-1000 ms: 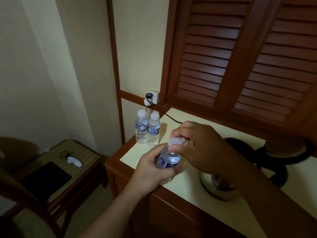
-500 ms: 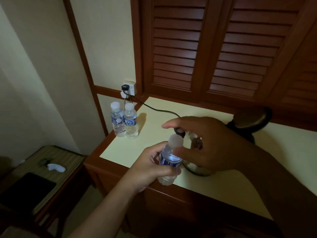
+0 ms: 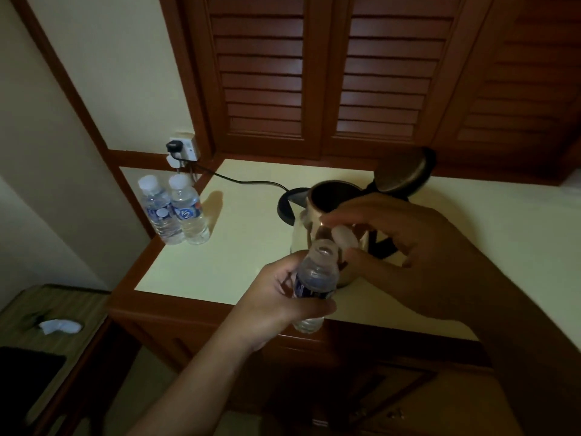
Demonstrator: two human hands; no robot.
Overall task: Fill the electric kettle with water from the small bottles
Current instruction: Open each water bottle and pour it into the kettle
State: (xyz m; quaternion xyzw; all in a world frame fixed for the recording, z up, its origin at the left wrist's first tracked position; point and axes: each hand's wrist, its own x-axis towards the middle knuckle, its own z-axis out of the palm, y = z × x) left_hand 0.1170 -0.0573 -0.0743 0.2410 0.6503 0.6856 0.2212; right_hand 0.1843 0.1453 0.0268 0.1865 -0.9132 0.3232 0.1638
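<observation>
1. Here, the left hand (image 3: 276,298) grips a small clear plastic water bottle with a blue label (image 3: 314,278) round its middle. Fingers and thumb curl about it, holding it upright over the front edge of the pale cream counter top (image 3: 239,262).
2. The held bottle's mouth is uncovered. The right hand (image 3: 408,256) hangs just above and beside it, thumb and fingertips pinching the small round white cap (image 3: 344,238).
3. Just behind the held bottle stands the polished steel electric kettle (image 3: 317,209) on its round black base (image 3: 284,204). Its hinged lid (image 3: 404,169) is tipped back and the dark inside shows.
4. A thin black cord (image 3: 245,181) runs from the base across the counter to a white wall socket (image 3: 184,147) at the back left.
5. At the counter's left edge near the wall stand two more small clear bottles with white caps on, side by side: the left capped bottle (image 3: 155,212) and the right capped bottle (image 3: 188,212).
6. Dark wooden louvred shutters (image 3: 314,73) fill the wall behind, and a crumpled white scrap (image 3: 59,326) lies on a low striped side table (image 3: 37,300) at the left
</observation>
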